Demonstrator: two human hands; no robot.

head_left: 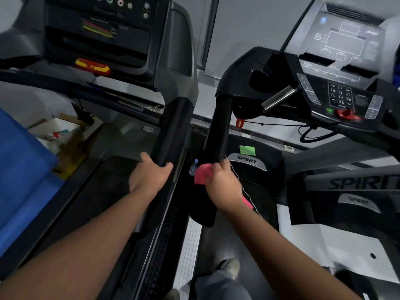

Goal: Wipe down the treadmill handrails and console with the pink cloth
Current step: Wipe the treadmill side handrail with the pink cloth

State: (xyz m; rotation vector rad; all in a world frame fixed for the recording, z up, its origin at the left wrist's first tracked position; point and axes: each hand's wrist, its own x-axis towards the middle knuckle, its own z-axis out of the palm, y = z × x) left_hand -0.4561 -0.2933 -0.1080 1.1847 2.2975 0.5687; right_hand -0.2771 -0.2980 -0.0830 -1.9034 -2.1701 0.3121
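Pink cloth [200,174] sits bunched under the right hand [223,187]. The fingers curl over the cloth and press it onto the black handrail [218,126]. A bit of pink pokes out on each side of the hand, so the hold looks snug. The cloth is low on the rail, close to the end nearest the person.

The left hand [149,174] has no cloth. Its thumb and fingers wrap the near end of the other rail [173,126], which belongs to the treadmill next door. I think that hand is just there to keep the person steady.

Up past the cloth, the long top part of the black handrail runs to the console [339,98]. A shiny silver bar [279,98] sticks out just beside the console's near edge. A red key [346,114] sits at its front edge.

How much is done? I cannot tell from the rail itself, as no wet marks or dust show. The cloth is on one rail only. The console, the silver bar and the rail on the far side are well apart from the cloth. So my guess is that most of the wiping is left to do.
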